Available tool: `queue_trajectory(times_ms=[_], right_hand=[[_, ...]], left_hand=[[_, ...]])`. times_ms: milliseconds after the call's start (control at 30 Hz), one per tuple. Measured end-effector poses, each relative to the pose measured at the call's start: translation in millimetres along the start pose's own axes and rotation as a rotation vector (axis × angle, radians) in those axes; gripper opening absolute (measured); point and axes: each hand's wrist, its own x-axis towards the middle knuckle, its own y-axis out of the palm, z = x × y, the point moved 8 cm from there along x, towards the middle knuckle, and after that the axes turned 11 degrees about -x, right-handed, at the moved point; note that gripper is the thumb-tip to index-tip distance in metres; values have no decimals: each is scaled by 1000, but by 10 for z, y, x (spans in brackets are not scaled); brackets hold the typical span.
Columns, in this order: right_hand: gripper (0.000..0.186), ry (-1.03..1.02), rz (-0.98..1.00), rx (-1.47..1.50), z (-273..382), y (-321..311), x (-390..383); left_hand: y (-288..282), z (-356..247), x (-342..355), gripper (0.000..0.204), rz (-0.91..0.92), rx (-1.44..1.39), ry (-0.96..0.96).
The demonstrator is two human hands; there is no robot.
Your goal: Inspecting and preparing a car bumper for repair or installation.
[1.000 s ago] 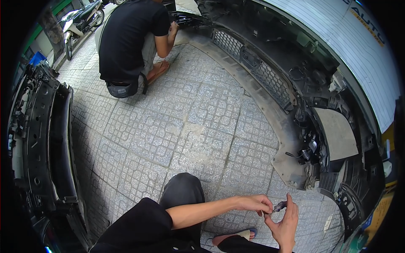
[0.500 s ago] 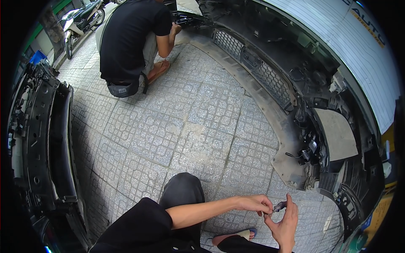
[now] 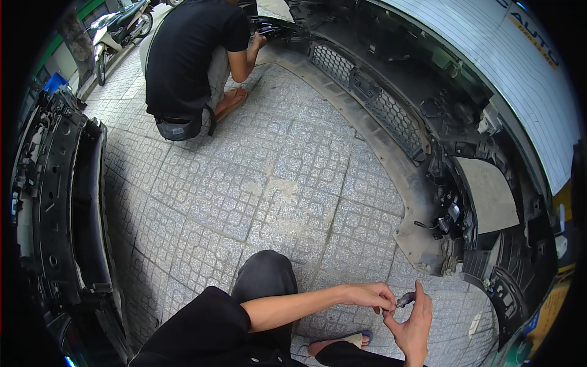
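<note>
Low in the view, my left hand [image 3: 370, 295] reaches in from the left, thumb and fingers pinched on a small dark part [image 3: 405, 299]. My right hand [image 3: 409, 330] holds that part between thumb and fingers, its index finger raised. The part's exact shape is too small to make out. Just beyond my hands lies a large dark bumper [image 3: 379, 153] with honeycomb grilles, wiring and fittings, curving round on the right.
A person in a black T-shirt [image 3: 186, 67] squats at the far end of the bumper, hands at it. Another black body panel [image 3: 61, 214] lines the left side. Paved ground [image 3: 287, 202] lies between. A scooter [image 3: 116, 37] is parked behind; a white shutter [image 3: 520, 92] stands right.
The squatting person's arm and hand have shifted slightly to the right. My two hands stay in nearly the same position.
</note>
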Motion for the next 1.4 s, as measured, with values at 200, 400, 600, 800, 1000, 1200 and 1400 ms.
queue_trajectory(times_ms=[200,400,600,800,1000,1200,1400], right_hand=[[93,-12,24,-6,22,15,-1],[93,-6,20,2,23,11,4],[93,-18,9,3,15,16,5],[93,-21,15,-7,34,26,14],[93,-23,4,-9,21,13,10],[93,-23,14,-9,25,15,-1],[93,-34,1,-14,22,19,-7]], left_hand=[[-32,28,19,22,-45,25,11],[-31,22,10,23,-52,0,19],[-19,-11,1,24,-46,12,3],[-47,32,15,25,-34,4,25],[-33,7,23,24,-40,27,11],[-35,28,24,23,-49,31,17],[-39,31,6,24,-62,48,8]])
